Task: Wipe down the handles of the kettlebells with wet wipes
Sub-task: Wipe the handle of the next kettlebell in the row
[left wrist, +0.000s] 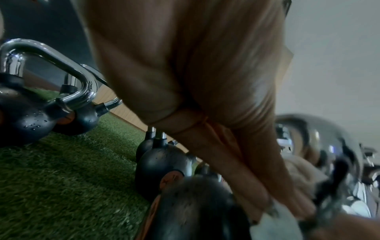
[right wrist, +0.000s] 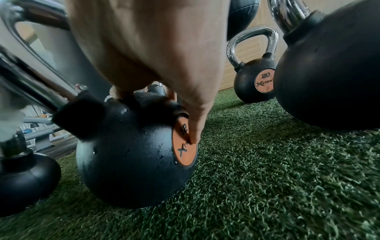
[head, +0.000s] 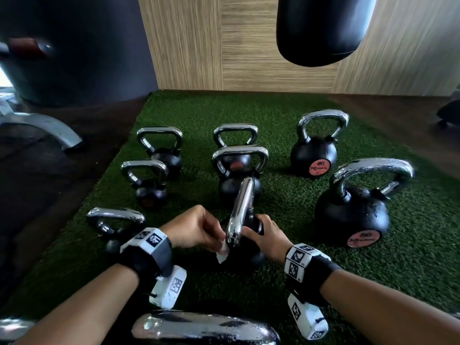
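A black kettlebell (head: 255,260) marked 12 (right wrist: 133,154) stands on the green turf, its chrome handle (head: 242,210) seen edge-on. My left hand (head: 219,241) pinches a white wet wipe (head: 222,253) against the near lower side of that handle. In the left wrist view the wipe (left wrist: 273,227) lies bunched under the fingers beside the blurred chrome handle (left wrist: 329,162). My right hand (head: 251,230) grips the top of the ball at the handle's base. One of its fingers (right wrist: 193,134) touches the orange disc.
Several more kettlebells stand around on the turf (head: 286,195), a big one (head: 353,215) at the right and a chrome handle (head: 204,328) right below me. A black punching bag (head: 321,28) hangs ahead. A metal machine leg (head: 49,128) sits on the dark floor to the left.
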Action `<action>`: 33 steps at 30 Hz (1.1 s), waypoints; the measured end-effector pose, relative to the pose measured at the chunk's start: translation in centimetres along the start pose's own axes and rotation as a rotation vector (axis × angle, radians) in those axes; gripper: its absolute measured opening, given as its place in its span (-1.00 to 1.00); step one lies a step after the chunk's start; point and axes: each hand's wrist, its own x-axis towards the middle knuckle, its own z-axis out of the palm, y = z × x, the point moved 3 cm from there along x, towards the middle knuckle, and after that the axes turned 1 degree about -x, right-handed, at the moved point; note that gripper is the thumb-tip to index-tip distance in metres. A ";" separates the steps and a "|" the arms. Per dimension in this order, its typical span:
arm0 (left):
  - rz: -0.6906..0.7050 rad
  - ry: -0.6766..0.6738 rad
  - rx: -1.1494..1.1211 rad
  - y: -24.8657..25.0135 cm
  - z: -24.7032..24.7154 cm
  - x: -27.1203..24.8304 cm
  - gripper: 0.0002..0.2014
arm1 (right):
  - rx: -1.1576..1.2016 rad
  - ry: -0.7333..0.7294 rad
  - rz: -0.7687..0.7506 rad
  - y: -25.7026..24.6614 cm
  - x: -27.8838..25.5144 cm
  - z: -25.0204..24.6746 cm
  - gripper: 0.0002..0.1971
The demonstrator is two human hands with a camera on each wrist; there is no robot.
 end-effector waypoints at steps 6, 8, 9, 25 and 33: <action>0.031 0.055 0.041 -0.8 0.6 -0.2 -0.74 | -0.057 -0.029 0.007 -0.4 0.0 -0.3 -0.28; 0.041 0.050 0.048 -0.5 0.3 -0.3 -0.73 | -0.121 -0.038 -0.003 -1.3 -0.1 -1.5 -0.38; 0.050 0.065 0.034 -0.3 0.0 -0.2 -0.74 | -0.135 -0.003 -0.020 -2.1 -0.2 -2.5 -0.45; 0.113 0.254 -0.484 8.3 -3.6 0.5 -0.83 | 0.188 0.216 -0.640 -14.2 -5.8 -10.4 -0.56; 0.030 0.294 -0.496 7.3 -3.2 1.3 -0.58 | 0.244 0.334 -0.468 -11.8 -4.0 -10.5 -0.73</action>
